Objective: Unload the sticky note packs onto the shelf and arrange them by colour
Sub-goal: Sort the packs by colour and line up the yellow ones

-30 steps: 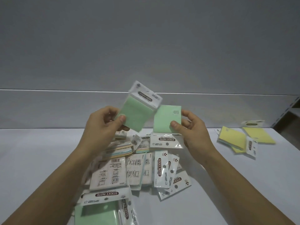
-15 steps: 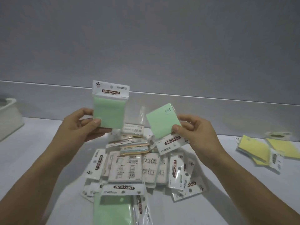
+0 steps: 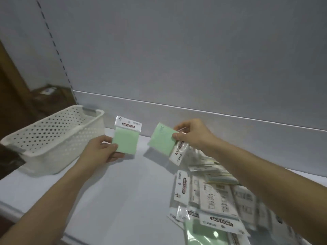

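Head view: two hands (image 3: pixel 99 149) (image 3: pixel 192 134) grip two green packs (image 3: pixel 126 142) (image 3: pixel 161 139).

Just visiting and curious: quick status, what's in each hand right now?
Left hand holds green pack upright. Right hand holds second green pack, tilted. Unsorted pile on shelf. White basket left; nothing blocking.

I have both arms out over the shelf (image 3: pixel 123 188): left hand (image 3: pixel 99 151) pinching one green pack (image 3: pixel 126 138), right hand (image 3: pixel 192 133) pinching another (image 3: pixel 161 138).
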`<control>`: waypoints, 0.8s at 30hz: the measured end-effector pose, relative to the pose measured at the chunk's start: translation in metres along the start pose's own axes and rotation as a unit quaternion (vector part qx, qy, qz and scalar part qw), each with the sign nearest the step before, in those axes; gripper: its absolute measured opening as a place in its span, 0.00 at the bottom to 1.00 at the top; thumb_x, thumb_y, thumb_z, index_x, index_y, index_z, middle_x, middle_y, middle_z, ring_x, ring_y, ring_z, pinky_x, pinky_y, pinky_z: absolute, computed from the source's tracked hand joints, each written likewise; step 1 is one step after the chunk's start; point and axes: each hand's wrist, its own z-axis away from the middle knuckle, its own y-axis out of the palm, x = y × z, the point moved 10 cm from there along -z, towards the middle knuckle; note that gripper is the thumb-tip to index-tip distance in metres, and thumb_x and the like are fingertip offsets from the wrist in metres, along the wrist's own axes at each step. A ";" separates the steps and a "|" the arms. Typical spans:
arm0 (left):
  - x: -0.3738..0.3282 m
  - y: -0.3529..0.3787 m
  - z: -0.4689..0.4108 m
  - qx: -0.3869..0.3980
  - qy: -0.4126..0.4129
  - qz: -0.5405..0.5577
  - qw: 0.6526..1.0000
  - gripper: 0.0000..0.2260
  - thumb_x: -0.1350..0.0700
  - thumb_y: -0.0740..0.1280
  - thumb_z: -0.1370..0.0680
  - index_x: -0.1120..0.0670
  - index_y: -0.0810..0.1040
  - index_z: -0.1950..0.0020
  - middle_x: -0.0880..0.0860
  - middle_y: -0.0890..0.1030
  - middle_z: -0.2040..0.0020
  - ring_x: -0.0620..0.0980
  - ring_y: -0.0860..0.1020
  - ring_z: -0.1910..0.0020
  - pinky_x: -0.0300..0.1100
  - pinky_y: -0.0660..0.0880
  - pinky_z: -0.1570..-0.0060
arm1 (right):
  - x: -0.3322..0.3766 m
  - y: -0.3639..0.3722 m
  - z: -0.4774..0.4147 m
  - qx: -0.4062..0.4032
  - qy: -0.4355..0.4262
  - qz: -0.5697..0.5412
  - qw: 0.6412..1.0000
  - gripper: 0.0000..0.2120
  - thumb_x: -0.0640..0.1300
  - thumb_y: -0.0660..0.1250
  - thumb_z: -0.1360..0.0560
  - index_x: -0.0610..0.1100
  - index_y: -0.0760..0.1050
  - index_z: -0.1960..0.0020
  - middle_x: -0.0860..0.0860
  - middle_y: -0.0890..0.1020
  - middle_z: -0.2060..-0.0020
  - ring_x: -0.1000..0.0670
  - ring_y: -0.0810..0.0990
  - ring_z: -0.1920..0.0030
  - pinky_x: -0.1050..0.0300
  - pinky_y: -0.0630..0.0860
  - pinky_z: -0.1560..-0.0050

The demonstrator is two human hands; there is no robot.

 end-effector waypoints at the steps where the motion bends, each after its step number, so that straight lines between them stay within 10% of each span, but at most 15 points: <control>1: 0.003 -0.003 -0.007 -0.004 -0.003 -0.007 1.000 0.02 0.67 0.65 0.19 0.63 0.75 0.51 0.68 0.85 0.58 0.58 0.86 0.64 0.44 0.83 0.61 | -0.001 0.016 -0.010 0.005 0.008 0.018 1.000 0.06 0.39 0.77 0.26 0.47 0.82 0.58 0.50 0.84 0.64 0.51 0.80 0.67 0.59 0.75 0.63; 5: 0.020 -0.014 -0.036 -0.025 -0.016 -0.022 0.999 0.03 0.67 0.66 0.20 0.67 0.75 0.48 0.68 0.84 0.61 0.61 0.84 0.66 0.49 0.79 0.63 | -0.014 0.057 -0.038 -0.010 0.059 0.074 0.995 0.04 0.40 0.75 0.26 0.45 0.81 0.57 0.46 0.86 0.58 0.46 0.86 0.57 0.53 0.81 0.55; 10: -0.003 -0.026 -0.059 -0.092 0.097 -0.370 0.920 0.10 0.48 0.69 0.23 0.54 0.83 0.48 0.53 0.86 0.53 0.57 0.82 0.49 0.47 0.75 0.48 | -0.019 0.065 -0.052 -0.050 0.068 0.199 0.976 0.07 0.47 0.74 0.26 0.43 0.83 0.53 0.46 0.86 0.57 0.44 0.86 0.53 0.55 0.80 0.59; 17: -0.004 -0.021 -0.055 -0.077 0.128 -0.496 0.855 0.22 0.37 0.60 0.21 0.54 0.78 0.42 0.58 0.84 0.48 0.60 0.81 0.50 0.49 0.77 0.53 | -0.001 0.059 -0.037 -0.089 0.007 0.418 0.904 0.16 0.58 0.68 0.23 0.47 0.79 0.43 0.45 0.83 0.47 0.39 0.82 0.46 0.53 0.73 0.55; 24: -0.054 0.029 -0.024 -0.005 0.259 -0.467 0.845 0.17 0.40 0.61 0.21 0.49 0.77 0.40 0.50 0.82 0.61 0.56 0.80 0.55 0.48 0.75 0.59 | 0.012 0.012 0.016 -0.065 -0.067 0.345 0.934 0.13 0.54 0.68 0.21 0.51 0.79 0.39 0.55 0.84 0.50 0.49 0.82 0.47 0.52 0.77 0.44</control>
